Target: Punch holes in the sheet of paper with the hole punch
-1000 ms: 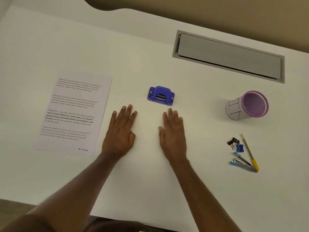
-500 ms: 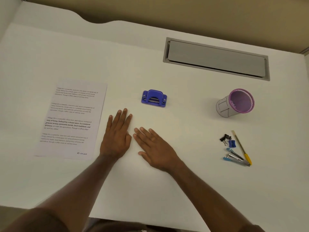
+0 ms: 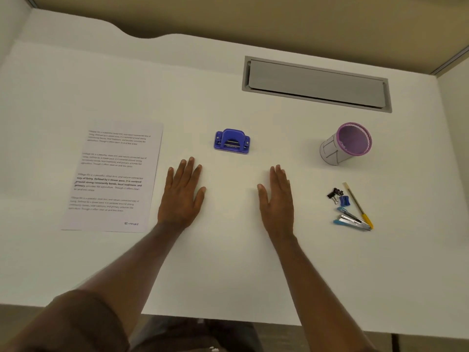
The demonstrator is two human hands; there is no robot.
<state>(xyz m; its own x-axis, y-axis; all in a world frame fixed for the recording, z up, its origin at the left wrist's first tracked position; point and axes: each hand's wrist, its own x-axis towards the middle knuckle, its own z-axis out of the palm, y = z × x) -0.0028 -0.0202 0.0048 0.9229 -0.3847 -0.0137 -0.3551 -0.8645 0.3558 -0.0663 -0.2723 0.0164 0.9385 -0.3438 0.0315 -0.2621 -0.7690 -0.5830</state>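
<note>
A blue hole punch (image 3: 232, 141) sits on the white desk (image 3: 228, 262), just beyond my hands. A printed sheet of paper (image 3: 114, 175) lies flat to the left. My left hand (image 3: 182, 195) rests palm down beside the paper's right edge, holding nothing. My right hand (image 3: 276, 199) lies flat below and to the right of the punch, also holding nothing. Neither hand touches the punch or the paper.
A purple-rimmed mesh pen cup (image 3: 345, 144) stands at the right. Below it lie binder clips (image 3: 335, 193), a blue sharpener (image 3: 344, 200), a pencil (image 3: 357, 205) and a blue stapler (image 3: 352, 221). A grey cable hatch (image 3: 316, 83) is set into the desk's far side.
My right hand had swung left, angled towards the left hand, and has now moved back right, lying straight. The left hand stays put. The camera view has shifted.
</note>
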